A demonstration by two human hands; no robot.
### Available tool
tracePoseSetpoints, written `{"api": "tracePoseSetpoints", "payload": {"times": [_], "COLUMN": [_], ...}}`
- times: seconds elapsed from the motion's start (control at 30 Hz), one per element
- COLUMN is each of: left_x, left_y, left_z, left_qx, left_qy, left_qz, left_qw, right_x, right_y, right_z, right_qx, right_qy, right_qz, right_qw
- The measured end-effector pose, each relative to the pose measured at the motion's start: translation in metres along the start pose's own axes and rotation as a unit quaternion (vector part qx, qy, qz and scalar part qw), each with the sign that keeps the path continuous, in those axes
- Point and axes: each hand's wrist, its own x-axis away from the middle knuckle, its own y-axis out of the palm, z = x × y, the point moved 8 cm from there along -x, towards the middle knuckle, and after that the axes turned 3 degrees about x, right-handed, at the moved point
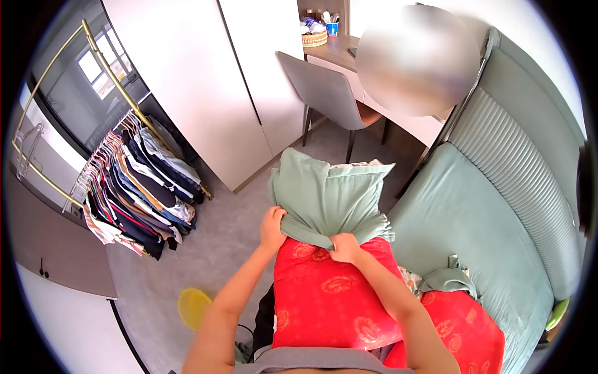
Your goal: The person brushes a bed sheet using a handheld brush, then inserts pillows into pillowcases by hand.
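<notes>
A red patterned pillow point(336, 293) lies in front of my body, its far end inside a pale green pillowcase point(330, 193). At the left edge of the pillowcase opening, my left hand point(273, 228) is closed on the fabric. My right hand point(346, 248) grips the rolled hem nearer the middle, right above the red pillow. The far part of the case stands up loose and creased. To the right, a second red pillow point(464, 330) rests on the bed, with a crumpled green cloth point(447, 280) against its far end.
A bed point(461, 206) with a green sheet and padded headboard point(517, 156) fills the right. Ahead stand a grey chair point(327, 87), a desk point(339, 48) and a white wardrobe point(193, 75). Hanging clothes point(140, 181) and a yellow basin point(194, 308) are on the left.
</notes>
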Motion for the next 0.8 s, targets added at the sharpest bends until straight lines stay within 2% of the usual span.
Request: {"api": "tracePoseSetpoints", "payload": {"times": [0.1, 0.17, 0.2, 0.3, 0.33, 0.43, 0.47, 0.57, 0.67, 0.77, 0.8], "left_x": [0.006, 0.005, 0.001, -0.006, -0.009, -0.008, -0.009, -0.042, -0.059, -0.025, 0.001], "left_y": [0.027, 0.042, 0.047, 0.056, 0.053, 0.047, 0.049, 0.023, 0.015, 0.072, 0.084], "left_z": [-0.021, -0.002, 0.015, 0.050, 0.061, 0.077, 0.069, 0.044, 0.035, -0.015, -0.019], "left_qx": [0.106, 0.163, 0.192, 0.138, 0.133, 0.095, 0.055, -0.080, -0.127, -0.175, -0.082], "left_qy": [-0.100, -0.150, -0.121, -0.055, -0.026, 0.074, 0.083, 0.060, 0.125, 0.113, 0.093], "left_qz": [-0.059, -0.115, -0.126, -0.199, -0.209, -0.219, -0.240, -0.125, -0.014, -0.251, -0.261], "left_qw": [0.988, 0.968, 0.966, 0.969, 0.969, 0.968, 0.966, 0.987, 0.984, 0.945, 0.957], "right_x": [0.009, -0.002, -0.014, -0.042, -0.042, -0.034, -0.029, -0.026, -0.022, -0.019, -0.020], "right_y": [-0.028, -0.030, -0.029, -0.014, -0.023, -0.018, -0.024, -0.045, -0.050, -0.039, -0.033], "right_z": [-0.009, -0.013, -0.014, 0.012, 0.012, 0.032, 0.031, 0.025, 0.022, 0.045, 0.059], "right_qx": [-0.090, 0.028, 0.014, -0.048, -0.069, -0.140, -0.134, -0.152, -0.237, -0.292, -0.288], "right_qy": [0.074, 0.029, 0.078, 0.224, 0.193, 0.237, 0.208, 0.191, 0.186, 0.221, 0.240], "right_qz": [0.077, 0.197, 0.169, 0.212, 0.305, 0.310, 0.347, 0.367, 0.386, 0.431, 0.455], "right_qw": [0.990, 0.980, 0.982, 0.950, 0.930, 0.910, 0.905, 0.898, 0.872, 0.825, 0.808]}}
